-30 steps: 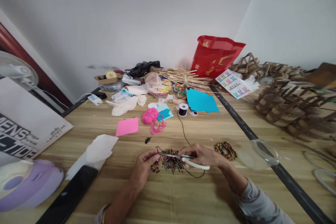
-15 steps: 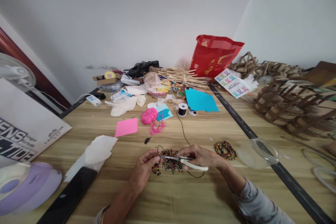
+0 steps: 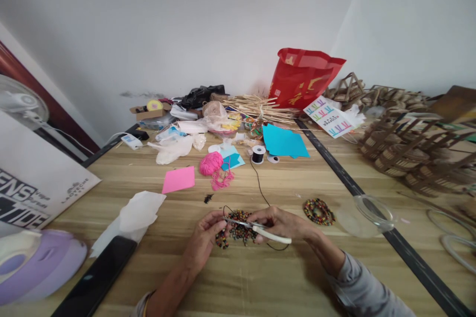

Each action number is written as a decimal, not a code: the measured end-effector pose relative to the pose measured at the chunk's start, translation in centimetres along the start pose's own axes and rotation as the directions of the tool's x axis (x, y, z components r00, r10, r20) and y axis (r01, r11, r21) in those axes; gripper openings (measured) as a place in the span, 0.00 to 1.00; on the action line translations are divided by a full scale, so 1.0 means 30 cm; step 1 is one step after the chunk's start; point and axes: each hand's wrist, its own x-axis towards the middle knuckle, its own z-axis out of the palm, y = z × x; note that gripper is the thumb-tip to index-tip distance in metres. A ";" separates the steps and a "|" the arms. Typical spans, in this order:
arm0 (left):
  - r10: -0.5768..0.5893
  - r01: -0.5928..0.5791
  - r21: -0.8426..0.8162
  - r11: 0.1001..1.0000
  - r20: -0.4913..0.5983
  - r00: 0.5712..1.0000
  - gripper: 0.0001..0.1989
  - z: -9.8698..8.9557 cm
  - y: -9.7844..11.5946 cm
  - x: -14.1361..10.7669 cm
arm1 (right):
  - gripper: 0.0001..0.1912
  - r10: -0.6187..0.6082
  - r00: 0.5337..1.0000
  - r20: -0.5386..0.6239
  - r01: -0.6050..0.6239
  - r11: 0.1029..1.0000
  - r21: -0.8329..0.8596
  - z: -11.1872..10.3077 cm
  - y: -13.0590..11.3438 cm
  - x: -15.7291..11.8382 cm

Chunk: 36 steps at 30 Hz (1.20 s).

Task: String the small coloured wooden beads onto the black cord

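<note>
My left hand (image 3: 203,240) is closed in a pinch on a short strand of small multicoloured beads (image 3: 222,242) on black cord; a loop of the cord stands up above the fingertips. My right hand (image 3: 286,224) grips scissors with white handles (image 3: 273,236), their blades pointing left to the cord at my left fingertips. Whether the blades touch the cord I cannot tell. Below the scissors lies a heap of loose beads (image 3: 243,234). Thin black cord (image 3: 259,184) trails from a spool (image 3: 258,155) toward my right hand. A coiled bead string (image 3: 319,212) lies to the right.
Pink yarn (image 3: 211,163), a pink sheet (image 3: 179,180) and blue sheets (image 3: 284,141) lie beyond the hands. A black phone (image 3: 98,275) and white paper (image 3: 141,213) are at left. Small woven baskets (image 3: 394,151) stand at right, a clear plastic lid (image 3: 375,214) nearer. Behind stands a red bag (image 3: 307,79).
My right hand and the scissors have shifted slightly left, and the white handles appear closer together. My left hand stays in place with the beaded strand.
</note>
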 end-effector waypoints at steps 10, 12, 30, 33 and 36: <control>-0.022 0.022 -0.034 0.999 -0.012 1.000 0.13 -0.011 -0.002 0.004 | 0.22 0.009 1.000 -0.020 -0.009 1.000 0.029 0.009 0.020 0.007; -0.036 0.035 -0.052 0.998 -0.022 0.999 0.14 -0.010 0.000 0.002 | 0.21 -0.002 1.000 -0.021 0.002 0.999 0.042 0.012 0.020 0.008; -0.026 0.024 -0.095 0.995 -0.015 1.000 0.13 -0.048 -0.005 0.025 | 0.16 -0.042 0.986 -0.161 0.006 0.976 -0.218 0.062 0.016 0.036; 0.024 -0.025 -0.072 0.997 -0.014 1.000 0.11 -0.051 -0.003 0.033 | 0.12 -0.109 0.980 -0.169 0.040 0.929 -0.367 0.074 0.006 0.043; 0.047 -0.049 -0.058 0.997 -0.034 0.998 0.11 -0.049 -0.001 0.034 | 0.11 -0.157 0.976 -0.153 0.068 0.880 -0.470 0.082 -0.003 0.048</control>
